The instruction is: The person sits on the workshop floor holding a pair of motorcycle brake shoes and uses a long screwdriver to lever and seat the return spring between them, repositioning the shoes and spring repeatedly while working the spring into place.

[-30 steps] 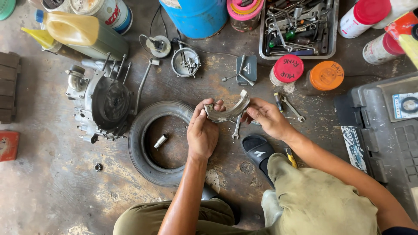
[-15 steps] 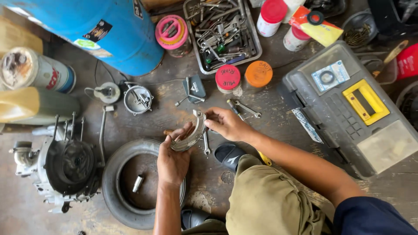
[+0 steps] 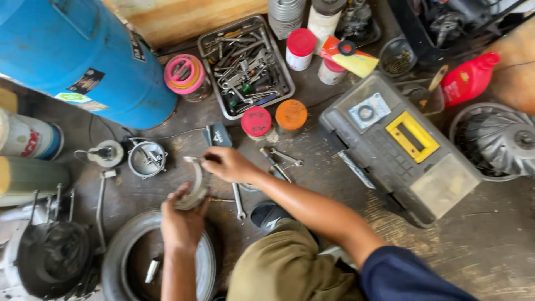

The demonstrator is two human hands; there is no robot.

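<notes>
Grey curved metal, a crescent-shaped brake shoe, is gripped by both hands just above the small tyre that lies on the floor. Against the frames from a moment ago the whole scene has slid rightward and down in the head view: the grey toolbox now sits well to the right of the tyre and the blue drum fills the far corner above it, so the head has turned while the part is kept in the same two-handed hold. The work on the shoe goes on unchanged.

Head view: the left hand is closed around the shoe's lower end, right at the tyre's upper rim. The right hand pinches the upper end, fingers narrow. The shoe looks worn and dull, its arc opening rightward. A spanner lies just right of the tyre; the tool tray sits well above it.
</notes>
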